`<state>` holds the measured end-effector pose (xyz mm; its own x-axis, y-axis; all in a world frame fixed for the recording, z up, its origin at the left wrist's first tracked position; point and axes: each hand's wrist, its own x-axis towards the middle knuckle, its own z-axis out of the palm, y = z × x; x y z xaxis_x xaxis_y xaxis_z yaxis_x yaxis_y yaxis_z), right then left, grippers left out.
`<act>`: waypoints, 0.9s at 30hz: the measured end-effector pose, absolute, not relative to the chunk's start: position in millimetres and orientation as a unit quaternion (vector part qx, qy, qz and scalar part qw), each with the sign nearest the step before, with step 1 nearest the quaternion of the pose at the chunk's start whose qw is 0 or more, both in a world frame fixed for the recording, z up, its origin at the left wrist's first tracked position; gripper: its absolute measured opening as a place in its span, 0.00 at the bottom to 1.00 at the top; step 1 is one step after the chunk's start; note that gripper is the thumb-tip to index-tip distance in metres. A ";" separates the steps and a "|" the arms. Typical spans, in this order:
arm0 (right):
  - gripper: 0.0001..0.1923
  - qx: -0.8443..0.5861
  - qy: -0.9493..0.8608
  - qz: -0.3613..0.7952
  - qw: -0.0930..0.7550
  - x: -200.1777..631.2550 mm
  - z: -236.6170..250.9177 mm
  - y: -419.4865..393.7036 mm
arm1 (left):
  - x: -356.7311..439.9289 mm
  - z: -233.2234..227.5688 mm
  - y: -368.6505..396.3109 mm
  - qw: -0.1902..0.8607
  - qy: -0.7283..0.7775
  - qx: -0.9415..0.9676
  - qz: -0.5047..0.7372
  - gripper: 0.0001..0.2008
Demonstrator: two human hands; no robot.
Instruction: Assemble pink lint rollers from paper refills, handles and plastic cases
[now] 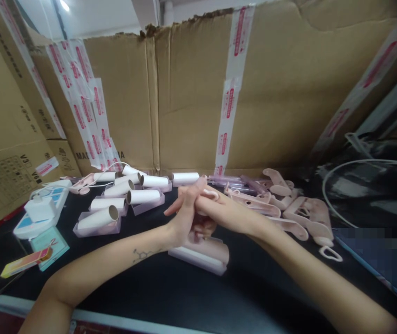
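Your two hands meet above the middle of the black bench, folded tightly against each other. Your right hand is curled round a small pale pink piece, of which only a rounded end shows by your knuckles; the rest is hidden. Your left hand presses against the right with its thumb raised, and whether it grips part of that piece too, you cannot tell from this angle. Just under your fingers, a lavender tray lies tilted across the bench, with a pinkish cylinder along its far side; contact with your fingertips cannot be made out. Toward the far left corner, white rolls sit in and across more lavender holders, some with their open brown ends facing you. Toward the far right corner lie heaped pale pink plastic parts, a small loop at their near end. By the left edge are a power strip bearing a white adapter, a teal card and a yellow-orange packet overlapping it. Taped cardboard stands along the far edge.
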<state>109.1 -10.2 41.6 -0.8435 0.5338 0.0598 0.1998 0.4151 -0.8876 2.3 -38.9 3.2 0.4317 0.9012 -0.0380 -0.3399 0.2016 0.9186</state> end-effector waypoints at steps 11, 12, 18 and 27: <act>0.09 -0.297 -0.819 0.452 0.193 110.7 40.3 -9.1 | -7.5 8.5 -28.9 0.760 0.246 0.474 0.370 0.19; 0.08 -0.306 -0.820 0.443 0.193 110.2 40.8 -9.3 | -8.0 8.8 -28.7 0.765 0.238 0.474 0.365 0.19; 0.08 -0.334 -0.817 0.432 0.185 109.2 42.4 -11.7 | -10.0 4.7 -29.8 0.772 0.228 0.472 0.360 0.23; 0.25 -0.143 -0.811 0.545 0.154 122.3 51.0 3.3 | -15.0 -9.2 -33.0 0.629 0.230 0.635 0.384 0.13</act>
<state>122.3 3.3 51.0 -0.9118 0.3998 0.0936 0.0643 0.3641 -0.9291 -15.0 -33.0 -9.2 0.5991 0.7754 0.1995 -0.1919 -0.1028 0.9760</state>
